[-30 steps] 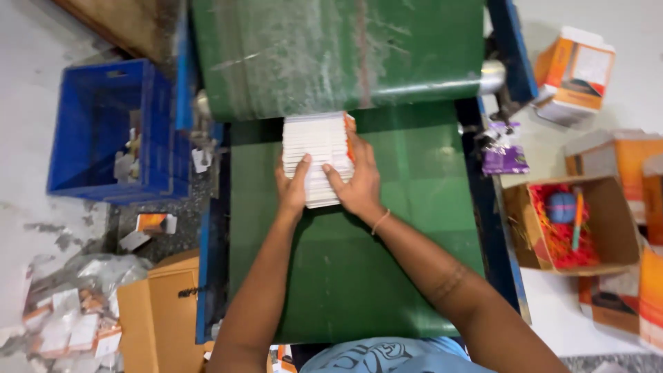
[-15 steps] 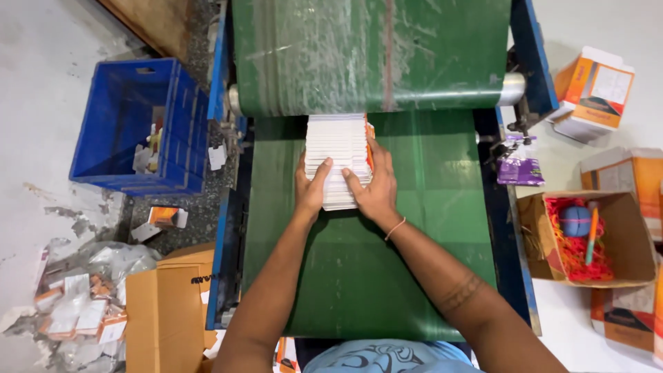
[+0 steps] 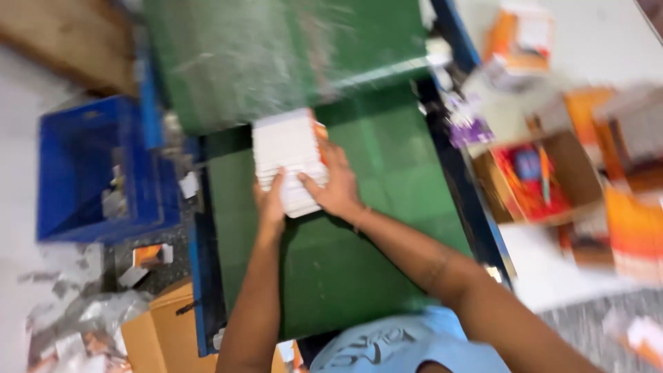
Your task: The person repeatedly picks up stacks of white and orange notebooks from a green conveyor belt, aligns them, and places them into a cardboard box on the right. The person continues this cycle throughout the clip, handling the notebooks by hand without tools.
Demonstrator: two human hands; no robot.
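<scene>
A stack of small white boxes (image 3: 284, 153) with an orange edge lies on the green conveyor belt (image 3: 359, 255), just before a clear plastic film curtain (image 3: 276, 55). My left hand (image 3: 271, 204) presses on the stack's near left corner. My right hand (image 3: 335, 186) rests against its right side, fingers spread over the top. Both hands hold the stack between them. The picture is blurred by head motion.
A blue plastic crate (image 3: 90, 173) stands left of the blue conveyor frame. Cardboard boxes (image 3: 162, 331) and scraps lie at lower left. To the right is an open cardboard box (image 3: 535, 176) with red and blue items, plus orange and white cartons (image 3: 525, 34).
The camera has swung and tilted, blurring the view. My hands stay on the stack of white boxes at the film curtain, in much the same grip.
</scene>
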